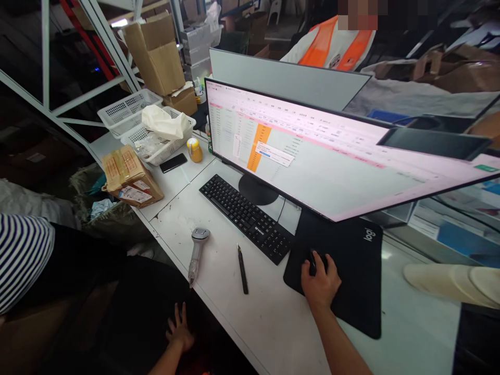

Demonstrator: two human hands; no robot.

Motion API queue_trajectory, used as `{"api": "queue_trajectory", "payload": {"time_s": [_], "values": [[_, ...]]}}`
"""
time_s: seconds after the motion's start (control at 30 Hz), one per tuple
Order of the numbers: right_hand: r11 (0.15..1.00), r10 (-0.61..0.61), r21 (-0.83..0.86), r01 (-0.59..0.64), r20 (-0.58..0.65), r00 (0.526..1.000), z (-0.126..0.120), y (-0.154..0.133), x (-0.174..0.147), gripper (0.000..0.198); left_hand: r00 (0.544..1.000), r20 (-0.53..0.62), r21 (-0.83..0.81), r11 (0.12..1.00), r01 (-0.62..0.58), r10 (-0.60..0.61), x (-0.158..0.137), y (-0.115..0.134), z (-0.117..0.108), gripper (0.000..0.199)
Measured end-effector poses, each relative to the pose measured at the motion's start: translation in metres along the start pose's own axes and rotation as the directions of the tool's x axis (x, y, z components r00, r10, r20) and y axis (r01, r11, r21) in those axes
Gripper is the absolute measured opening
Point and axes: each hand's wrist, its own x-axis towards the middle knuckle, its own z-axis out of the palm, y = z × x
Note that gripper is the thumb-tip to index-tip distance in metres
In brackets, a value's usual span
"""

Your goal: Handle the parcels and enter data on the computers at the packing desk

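My right hand rests over a black computer mouse, its fingers curled around it on a black mouse pad. Below the desk's edge, my left hand has its fingers spread and holds nothing; it lies near dark cloth. A black keyboard sits left of the pad, in front of a wide monitor that shows a spreadsheet with a small dialog box. Between the hands, a black pen-like tool and a grey barcode scanner, its handle wrapped in clear plastic, lie on the white desk.
A taped cardboard box, a dark phone, a yellow-bodied jar and white plastic baskets occupy the desk's left end. A cream cylinder lies at right. Beside me is a striped sleeve; someone in an orange-and-white vest is behind the monitor.
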Motion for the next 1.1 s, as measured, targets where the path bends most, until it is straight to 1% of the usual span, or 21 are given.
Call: {"api": "queue_trajectory", "payload": {"time_s": [0.2, 0.37, 0.5, 0.6, 0.8, 0.87, 1.1], "values": [[1.0, 0.004, -0.002, -0.004, -0.005, 1.0, -0.001, -0.001, 0.0, 0.044, 1.0, 0.016, -0.002, 1.0, -0.001, 0.001, 0.002, -0.002, 0.003, 0.096], [1.0, 0.017, -0.012, -0.017, -0.002, 1.0, 0.0, 0.0, -0.001, 0.045, 1.0, -0.008, 0.003, 1.0, 0.0, 0.0, 0.001, -0.002, 0.002, 0.094], [0.999, 0.042, -0.016, -0.042, -0.003, 0.999, 0.0, 0.001, -0.001, 0.046, 1.0, 0.004, 0.054, 0.998, 0.011, -0.011, 0.001, 0.0, 0.002, 0.091], [0.998, 0.063, -0.012, -0.063, -0.005, 0.998, 0.0, 0.0, -0.001, 0.048, 1.0, -0.007, 0.083, 0.996, 0.024, -0.023, 0.003, 0.001, 0.005, 0.089], [0.996, 0.089, 0.006, -0.089, 0.026, 0.996, -0.002, -0.002, 0.0, 0.051, 1.0, -0.02, 0.033, 0.999, 0.01, -0.009, 0.01, -0.003, 0.013, 0.104], [0.996, 0.092, 0.002, -0.092, 0.034, 0.995, -0.003, -0.002, 0.0, 0.052, 1.0, -0.015, 0.034, 0.999, 0.009, -0.009, 0.011, -0.004, 0.013, 0.106], [0.995, 0.099, -0.004, -0.099, 0.037, 0.994, -0.003, -0.003, -0.001, 0.051, 1.0, -0.009, 0.049, 0.999, 0.011, -0.011, 0.012, -0.005, 0.014, 0.095]]}}
